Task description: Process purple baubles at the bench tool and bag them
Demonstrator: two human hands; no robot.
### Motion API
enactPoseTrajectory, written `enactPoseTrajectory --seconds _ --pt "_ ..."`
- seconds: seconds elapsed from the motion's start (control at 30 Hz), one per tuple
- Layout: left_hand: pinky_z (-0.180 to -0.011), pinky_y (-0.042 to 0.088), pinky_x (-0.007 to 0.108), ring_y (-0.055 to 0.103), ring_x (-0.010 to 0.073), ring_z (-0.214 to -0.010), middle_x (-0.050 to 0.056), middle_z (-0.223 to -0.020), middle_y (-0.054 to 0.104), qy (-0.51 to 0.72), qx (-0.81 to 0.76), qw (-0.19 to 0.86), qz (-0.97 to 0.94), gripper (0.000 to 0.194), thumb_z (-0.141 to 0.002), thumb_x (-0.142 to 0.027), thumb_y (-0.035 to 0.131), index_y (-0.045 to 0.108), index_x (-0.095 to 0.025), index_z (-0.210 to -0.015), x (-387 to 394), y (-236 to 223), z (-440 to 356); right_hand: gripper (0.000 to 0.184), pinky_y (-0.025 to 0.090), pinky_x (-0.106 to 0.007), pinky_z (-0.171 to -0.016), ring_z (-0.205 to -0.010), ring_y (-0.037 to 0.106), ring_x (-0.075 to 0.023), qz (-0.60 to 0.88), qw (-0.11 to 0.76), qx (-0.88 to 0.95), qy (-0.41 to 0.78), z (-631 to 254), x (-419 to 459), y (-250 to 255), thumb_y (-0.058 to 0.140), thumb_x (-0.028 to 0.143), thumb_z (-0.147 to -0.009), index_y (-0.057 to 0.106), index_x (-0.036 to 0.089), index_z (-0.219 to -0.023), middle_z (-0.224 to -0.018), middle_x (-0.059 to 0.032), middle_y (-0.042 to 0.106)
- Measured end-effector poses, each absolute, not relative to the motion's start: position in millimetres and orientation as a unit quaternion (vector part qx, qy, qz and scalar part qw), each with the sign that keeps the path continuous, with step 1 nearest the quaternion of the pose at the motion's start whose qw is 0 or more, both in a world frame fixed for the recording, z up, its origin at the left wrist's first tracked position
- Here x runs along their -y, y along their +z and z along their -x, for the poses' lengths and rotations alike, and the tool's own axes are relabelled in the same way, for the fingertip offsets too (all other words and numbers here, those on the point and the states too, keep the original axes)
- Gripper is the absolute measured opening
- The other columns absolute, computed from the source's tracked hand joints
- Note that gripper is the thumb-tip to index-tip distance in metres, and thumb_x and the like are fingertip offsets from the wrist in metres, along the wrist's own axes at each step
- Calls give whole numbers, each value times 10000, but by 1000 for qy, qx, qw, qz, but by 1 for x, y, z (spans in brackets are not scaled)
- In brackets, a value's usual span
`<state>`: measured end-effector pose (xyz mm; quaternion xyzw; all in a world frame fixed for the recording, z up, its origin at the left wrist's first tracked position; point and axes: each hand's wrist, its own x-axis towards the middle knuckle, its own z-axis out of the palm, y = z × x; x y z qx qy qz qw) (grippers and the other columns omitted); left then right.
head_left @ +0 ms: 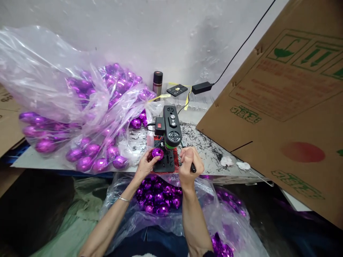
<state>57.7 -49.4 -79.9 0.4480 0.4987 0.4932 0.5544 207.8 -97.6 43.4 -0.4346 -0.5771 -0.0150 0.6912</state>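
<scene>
One purple mirrored ball [158, 153], round, no evident long axis, is pinched in the nearer left hand [146, 163] by the surface's [211, 166] front edge, before the black machine [173, 125], the right hand [190, 162] gripping a lever handle [193, 167] rightward.

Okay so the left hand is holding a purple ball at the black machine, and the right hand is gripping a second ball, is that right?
Not quite: the right hand grips a black handle, not a second ball, as the head view shows. The left hand does hold a purple ball at the black machine.
</scene>
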Motion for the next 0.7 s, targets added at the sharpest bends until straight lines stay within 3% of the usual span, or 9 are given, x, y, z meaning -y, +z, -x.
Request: enactPoseTrajectory --seconds 0.13,0.33,0.7 --pt "-1125 556 493 738 328 -1214 112 -1280 793 453 -498 426 -605 640 -802 -536 894 727 -236 -1343 52 -88 -57 367 428 -275 -617 -638 564 -106 431 694 577 -15 -208 99 40 498 171 -1085 518 227 -723 -657 41 551" --pt "-1119 564 512 735 340 -1256 139 -1331 777 407 -461 317 -722 564 -922 -470 836 670 -235 -1408 56 -84 -57 365 450 -298 -622 -631 559 -123 458 679 573 -15 -209 102 36 483 196 -1087 545 233 -729 -660 29 551" --pt "-1101 572 498 735 336 -1216 137 -1308 776 358 -421 346 -758 557 -935 -507 818 676 -222 -1392 48 -71 -51 367 434 -303 -604 -626 547 -128 463 678 570 -19 -210 103 32 488 214 -1084 524 239 -719 -664 26 548"
